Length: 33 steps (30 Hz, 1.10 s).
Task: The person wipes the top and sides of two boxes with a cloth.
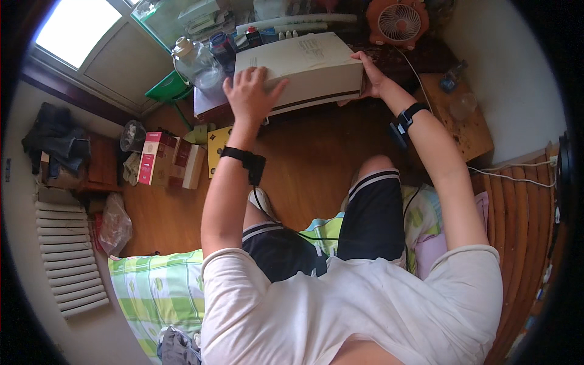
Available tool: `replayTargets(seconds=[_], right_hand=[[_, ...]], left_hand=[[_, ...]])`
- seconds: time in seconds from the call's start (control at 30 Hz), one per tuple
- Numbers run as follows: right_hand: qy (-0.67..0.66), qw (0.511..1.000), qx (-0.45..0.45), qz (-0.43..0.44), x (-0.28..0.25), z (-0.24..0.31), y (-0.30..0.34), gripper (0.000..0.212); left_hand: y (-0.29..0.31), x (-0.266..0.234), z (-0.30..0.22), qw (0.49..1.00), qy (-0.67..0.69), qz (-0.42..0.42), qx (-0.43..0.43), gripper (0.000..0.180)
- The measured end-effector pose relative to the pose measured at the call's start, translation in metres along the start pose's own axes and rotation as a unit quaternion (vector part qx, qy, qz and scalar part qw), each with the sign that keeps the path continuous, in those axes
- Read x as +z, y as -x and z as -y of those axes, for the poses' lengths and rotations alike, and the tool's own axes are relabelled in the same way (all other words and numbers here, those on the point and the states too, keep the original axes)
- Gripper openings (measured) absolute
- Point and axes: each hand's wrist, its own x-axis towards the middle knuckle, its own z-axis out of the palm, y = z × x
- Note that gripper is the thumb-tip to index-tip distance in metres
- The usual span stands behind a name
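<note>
A long white cardboard box (325,76) with a dark stripe along its lower edge is at the near side of the table. My left hand (251,94) lies with spread fingers against the left part of the box. At the box's right end, my right hand (372,78) grips it, thumb at the top edge and other fingers by the lower corner, partly hidden. Left of the box stand a large clear jug (198,66) and a dark blue jar (222,50). Just behind it is a small black bottle with a red cap (253,38).
An orange fan (398,23) stands at the back right, its cable running down past a wooden stool (455,125). On the floor at left are several cartons (157,159) beside a green chair (170,88). My legs are below, at the edge of a green-checked bed (159,286).
</note>
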Motion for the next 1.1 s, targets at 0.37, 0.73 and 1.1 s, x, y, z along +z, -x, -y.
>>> replayTargets(seconds=[0.37, 0.73, 1.1], right_hand=[[0.150, 0.981, -0.056, -0.109, -0.011, -0.030, -0.029, 0.084], [0.450, 0.818, -0.288, -0.214, 0.012, 0.009, -0.041, 0.067], [0.692, 0.496, -0.500, -0.159, 0.070, -0.043, -0.093, 0.064]], left_hand=[[0.012, 0.025, 0.021, 0.987, 0.091, 0.066, -0.111, 0.093], [0.024, 0.028, 0.032, 0.989, 0.081, 0.046, -0.112, 0.087], [-0.007, 0.037, 0.025, 0.984, 0.110, 0.020, -0.139, 0.039]])
